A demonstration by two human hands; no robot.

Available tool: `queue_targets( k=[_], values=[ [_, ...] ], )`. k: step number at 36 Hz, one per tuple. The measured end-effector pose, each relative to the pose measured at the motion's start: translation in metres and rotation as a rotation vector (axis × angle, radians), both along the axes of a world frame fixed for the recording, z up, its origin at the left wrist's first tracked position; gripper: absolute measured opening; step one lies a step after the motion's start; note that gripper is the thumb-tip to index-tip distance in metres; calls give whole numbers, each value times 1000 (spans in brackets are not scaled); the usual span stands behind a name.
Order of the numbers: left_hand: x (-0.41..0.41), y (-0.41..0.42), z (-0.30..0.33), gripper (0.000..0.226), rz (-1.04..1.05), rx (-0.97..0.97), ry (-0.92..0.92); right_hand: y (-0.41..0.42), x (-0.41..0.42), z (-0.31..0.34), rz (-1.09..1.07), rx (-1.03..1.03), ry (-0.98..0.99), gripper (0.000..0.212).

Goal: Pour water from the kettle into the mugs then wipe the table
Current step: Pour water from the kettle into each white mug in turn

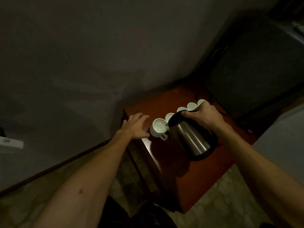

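The right hand (204, 116) gripped the steel kettle (189, 139) by its handle, tipping its spout over the nearest mug (158, 127) at the left end of a row of five white mugs on the wooden table (172, 162) — pouring looked barely begun, wiping untouched. The left hand (134, 125) rested open beside that mug. No cloth showed, and no lettering was legible.
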State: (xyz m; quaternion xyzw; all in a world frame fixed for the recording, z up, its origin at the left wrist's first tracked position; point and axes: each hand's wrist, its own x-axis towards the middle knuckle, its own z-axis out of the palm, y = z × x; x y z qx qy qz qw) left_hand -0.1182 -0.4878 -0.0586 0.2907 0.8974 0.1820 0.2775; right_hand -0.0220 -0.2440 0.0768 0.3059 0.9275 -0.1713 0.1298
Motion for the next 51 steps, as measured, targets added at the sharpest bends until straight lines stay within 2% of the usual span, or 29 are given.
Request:
queue_targets(
  k=[7, 13, 33, 44, 47, 51],
  values=[
    [2, 0, 3, 97, 1, 13, -1, 3, -2, 0, 6, -7, -13, 56],
    [3, -1, 0, 97, -2, 7, -12, 6, -6, -3, 5, 15, -21, 66],
    [1, -4, -1, 102, 17, 24, 8, 10, -10, -6, 15, 50, -34, 65],
    [1, -4, -1, 100, 13, 21, 10, 10, -11, -7, -13, 30, -33, 74],
    [0, -4, -1, 100, 11, 20, 10, 9, -11, -5, -11, 26, -36, 67],
    [0, -3, -2, 100, 7, 17, 4, 8, -11, -3, -9, 31, -38, 69]
  ],
)
